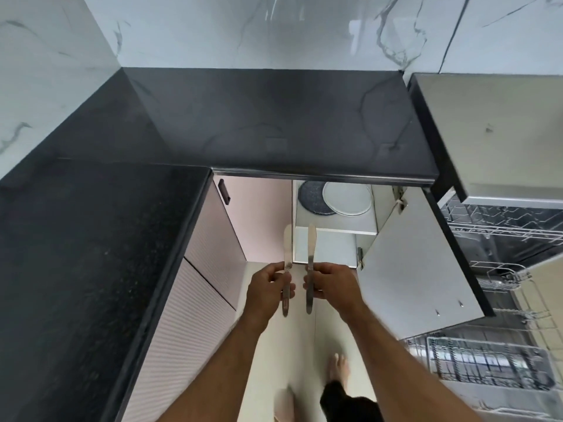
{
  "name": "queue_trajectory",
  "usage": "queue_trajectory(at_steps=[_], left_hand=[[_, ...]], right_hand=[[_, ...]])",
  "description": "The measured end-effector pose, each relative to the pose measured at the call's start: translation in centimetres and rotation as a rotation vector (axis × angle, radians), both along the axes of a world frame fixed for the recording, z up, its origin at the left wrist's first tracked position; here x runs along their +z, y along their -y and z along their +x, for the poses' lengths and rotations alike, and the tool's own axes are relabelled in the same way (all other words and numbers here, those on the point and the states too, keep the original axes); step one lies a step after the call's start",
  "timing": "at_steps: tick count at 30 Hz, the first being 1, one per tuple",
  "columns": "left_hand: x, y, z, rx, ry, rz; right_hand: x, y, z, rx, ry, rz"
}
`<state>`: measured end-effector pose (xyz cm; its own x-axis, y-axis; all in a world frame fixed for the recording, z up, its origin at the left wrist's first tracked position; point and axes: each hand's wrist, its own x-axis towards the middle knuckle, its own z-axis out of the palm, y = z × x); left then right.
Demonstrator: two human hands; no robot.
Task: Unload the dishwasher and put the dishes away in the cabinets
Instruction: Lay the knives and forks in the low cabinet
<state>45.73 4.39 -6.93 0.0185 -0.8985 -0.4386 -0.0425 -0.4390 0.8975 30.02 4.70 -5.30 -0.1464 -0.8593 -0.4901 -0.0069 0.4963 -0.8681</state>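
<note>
— Bare feet (pixel 337 368) on the pale floor come first, then both forearms reaching forward over them. What is each hand carrying?

— One table knife apiece. On the left hand (pixel 268 287), fingers and thumb are curled round the handle of the left knife (pixel 287 269); the right hand (pixel 332 284) pinches the right knife (pixel 310 269) the same way, mid-handle. Both blades point away from the body, side by side and apart.

— Why hold them like that?

— I'd judge it keeps the edges clear of the palms and of each other, and lets each one be set down separately.

— Where do they stand relative to storage?

— Just in front of the open cabinet (pixel 335 229) beneath the dark countertop (pixel 274 117). Its door (pixel 420 269) is swung out to the right, probably left open for repeated trips. On the upper shelf lie a dark plate (pixel 310 197) and a white plate (pixel 347 197), overlapping.

— And the dishwasher?

— At the right, open, with the lower rack (pixel 487 360) pulled out; I cannot tell what remains in it. The knives seem headed somewhere near that cabinet, though no cutlery tray is visible.
</note>
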Motion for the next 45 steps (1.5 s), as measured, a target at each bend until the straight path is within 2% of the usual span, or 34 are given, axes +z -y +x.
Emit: queue_trajectory(at_steps=[8,15,20,23,29,32,34,37,42,45], left_hand=[[-7.2,3.7,-0.9,0.023,0.022,0.119],[-18.7,9.4,-3.7,0.035,0.036,0.239],[-29.7,13.7,-6.2,0.032,0.014,0.269],[-36.8,16.5,-7.4,0.022,0.050,0.262],[-48.5,23.5,-11.2,0.024,0.139,0.196],[-53.3,28.3,-13.2,-0.009,0.226,0.164],[-55.8,31.1,-14.0,0.003,0.302,0.147],[-58.6,34.6,-14.6,0.050,0.396,0.122],[-63.1,37.9,-15.3,0.050,0.454,0.077],[-64.8,39.5,-15.5,0.043,0.490,0.042]], right_hand=[[-8.1,4.3,0.2,-0.018,0.014,0.088],[-20.7,9.8,-1.4,-0.078,0.102,0.185],[-32.3,13.8,-3.3,-0.041,0.097,0.233],[-38.5,16.7,-5.0,0.028,-0.009,0.193],[-50.5,25.4,-9.1,-0.030,-0.051,0.272],[-54.0,30.5,-10.5,-0.107,0.049,0.272],[-56.4,33.1,-10.6,-0.123,0.085,0.272],[-60.9,35.7,-9.7,-0.118,0.027,0.226],[-66.3,39.1,-8.7,-0.204,0.083,0.226],[-67.6,40.6,-9.3,-0.203,0.047,0.195]])
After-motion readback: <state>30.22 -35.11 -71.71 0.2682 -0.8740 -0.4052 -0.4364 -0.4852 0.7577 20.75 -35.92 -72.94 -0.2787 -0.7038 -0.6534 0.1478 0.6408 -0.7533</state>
